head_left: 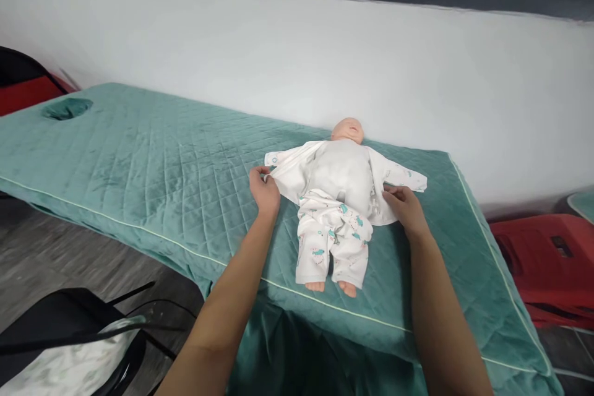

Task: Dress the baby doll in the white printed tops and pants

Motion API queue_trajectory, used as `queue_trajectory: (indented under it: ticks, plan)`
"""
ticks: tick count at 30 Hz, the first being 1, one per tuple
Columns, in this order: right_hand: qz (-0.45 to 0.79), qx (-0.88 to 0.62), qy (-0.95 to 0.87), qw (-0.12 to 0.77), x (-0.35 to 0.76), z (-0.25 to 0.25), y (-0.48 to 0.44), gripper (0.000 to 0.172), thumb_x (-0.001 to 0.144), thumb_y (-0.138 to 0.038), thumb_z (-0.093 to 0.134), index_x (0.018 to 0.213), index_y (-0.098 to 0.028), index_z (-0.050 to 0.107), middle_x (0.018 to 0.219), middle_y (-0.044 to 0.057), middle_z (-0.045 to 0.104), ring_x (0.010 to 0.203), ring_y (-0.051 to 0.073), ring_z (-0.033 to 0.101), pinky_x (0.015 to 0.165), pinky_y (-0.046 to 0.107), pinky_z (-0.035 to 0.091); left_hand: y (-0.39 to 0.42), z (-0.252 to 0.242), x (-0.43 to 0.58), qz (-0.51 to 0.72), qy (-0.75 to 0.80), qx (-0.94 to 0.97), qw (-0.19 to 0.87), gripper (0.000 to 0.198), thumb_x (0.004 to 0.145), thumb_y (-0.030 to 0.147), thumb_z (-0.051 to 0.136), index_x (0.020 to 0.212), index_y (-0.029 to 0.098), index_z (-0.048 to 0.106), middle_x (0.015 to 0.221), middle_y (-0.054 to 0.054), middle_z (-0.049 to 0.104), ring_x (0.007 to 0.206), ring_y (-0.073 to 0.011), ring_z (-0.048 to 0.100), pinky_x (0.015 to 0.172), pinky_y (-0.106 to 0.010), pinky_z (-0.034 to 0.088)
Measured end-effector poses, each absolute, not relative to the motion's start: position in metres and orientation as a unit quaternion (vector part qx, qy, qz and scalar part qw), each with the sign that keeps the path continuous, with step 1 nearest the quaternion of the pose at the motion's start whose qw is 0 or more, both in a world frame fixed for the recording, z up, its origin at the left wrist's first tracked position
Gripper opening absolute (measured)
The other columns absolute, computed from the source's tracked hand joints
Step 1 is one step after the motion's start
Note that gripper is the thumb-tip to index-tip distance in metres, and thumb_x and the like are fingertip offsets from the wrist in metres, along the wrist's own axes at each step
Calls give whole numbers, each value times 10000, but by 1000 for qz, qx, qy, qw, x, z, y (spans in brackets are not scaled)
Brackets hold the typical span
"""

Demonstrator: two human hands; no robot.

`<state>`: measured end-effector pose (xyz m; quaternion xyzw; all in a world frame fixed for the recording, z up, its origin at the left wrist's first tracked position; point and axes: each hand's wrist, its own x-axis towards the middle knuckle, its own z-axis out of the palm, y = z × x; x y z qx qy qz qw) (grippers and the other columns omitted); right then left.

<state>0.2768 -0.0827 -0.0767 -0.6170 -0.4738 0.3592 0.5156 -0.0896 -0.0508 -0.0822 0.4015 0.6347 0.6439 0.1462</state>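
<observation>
A baby doll point(348, 130) lies on its back on the green quilted bed, head toward the wall and feet toward me. It wears printed white trousers point(320, 247) and a white baby shirt point(290, 179) spread apart at the front, showing the pale torso point(341, 170). Both sleeves stick out sideways. My left hand point(265, 190) pinches the edge of the shirt's left-hand flap and draws it outward. On the other side, my right hand point(406, 207) grips the right-hand flap below the sleeve. The doll's hands are hidden in the sleeves.
The green quilted bed cover point(153, 154) stretches left to a face hole point(67, 109). A white wall point(278, 55) runs behind it. A black chair point(60, 315) with a patterned cloth point(78, 359) stands lower left; a red case-like object point(547, 260) sits at the right.
</observation>
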Motion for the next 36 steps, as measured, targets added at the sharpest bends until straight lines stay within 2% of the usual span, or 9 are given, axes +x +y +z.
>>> queue_trajectory:
  ticks: [4, 7, 10, 13, 16, 22, 25, 30, 36]
  plan:
    - [383, -600, -503, 490, 275, -77, -86, 362, 686, -488, 803, 817, -237, 578, 1233, 112, 725, 1109, 292, 679, 982, 458, 495, -54, -82, -91, 641, 647, 396, 117, 269, 760, 2, 462, 915, 196, 566, 941, -10, 603, 816, -141, 553, 813, -272, 439]
    - [337, -621, -530, 468, 271, -76, -84, 349, 697, -484, 783, 828, -229, 583, 1189, 109, 729, 1067, 276, 669, 944, 438, 489, -57, -84, -92, 619, 658, 415, 108, 273, 756, -2, 477, 913, 200, 571, 951, -18, 600, 860, -160, 568, 854, -299, 447]
    - [299, -632, -554, 451, 268, -72, -76, 363, 650, -474, 800, 804, -225, 587, 1008, 64, 727, 955, 234, 647, 882, 385, 476, -60, -84, -93, 587, 675, 437, 93, 272, 736, -12, 498, 890, 200, 573, 961, -30, 578, 871, -178, 560, 867, -327, 445]
    - [385, -595, -537, 458, 271, -65, -66, 420, 605, -492, 824, 816, -231, 573, 799, -16, 652, 746, 166, 584, 711, 302, 446, -62, -82, -92, 570, 685, 446, 84, 295, 714, -31, 493, 884, 196, 571, 1005, -50, 561, 873, -187, 549, 856, -342, 445]
    - [443, -567, -487, 495, 275, -59, -65, 438, 587, -463, 848, 825, -230, 563, 707, -57, 577, 626, 121, 495, 594, 251, 366, -61, -80, -91, 571, 680, 452, 81, 309, 707, -40, 489, 890, 199, 561, 1040, -64, 548, 923, -201, 557, 904, -366, 446]
    - [418, -532, -422, 603, 278, -56, -79, 410, 597, -397, 834, 864, -242, 566, 703, -70, 508, 590, 108, 453, 564, 245, 349, -61, -81, -89, 576, 639, 509, -8, 156, 829, 83, 535, 919, 210, 547, 1092, -108, 592, 1147, -274, 537, 1052, -461, 392]
    - [386, -540, -418, 620, 282, -56, -82, 422, 600, -378, 826, 904, -241, 568, 750, -62, 513, 614, 108, 473, 584, 248, 371, -64, -81, -85, 551, 615, 565, -10, 132, 868, 131, 518, 955, 211, 575, 1079, -98, 635, 1099, -248, 577, 991, -412, 449]
    - [324, -572, -388, 646, 294, -61, -80, 486, 552, -361, 819, 939, -224, 560, 865, -25, 585, 725, 138, 560, 663, 281, 441, -72, -77, -77, 419, 590, 685, 85, 240, 921, 220, 488, 1069, 210, 676, 940, -55, 733, 881, -211, 672, 811, -332, 492]
    - [280, -687, -386, 549, 295, -60, -87, 476, 578, -413, 806, 967, -202, 631, 791, -23, 592, 650, 135, 522, 577, 276, 399, -76, -69, -73, 292, 597, 740, 102, 307, 950, 265, 472, 1122, 236, 724, 935, -42, 786, 869, -223, 715, 761, -316, 462]
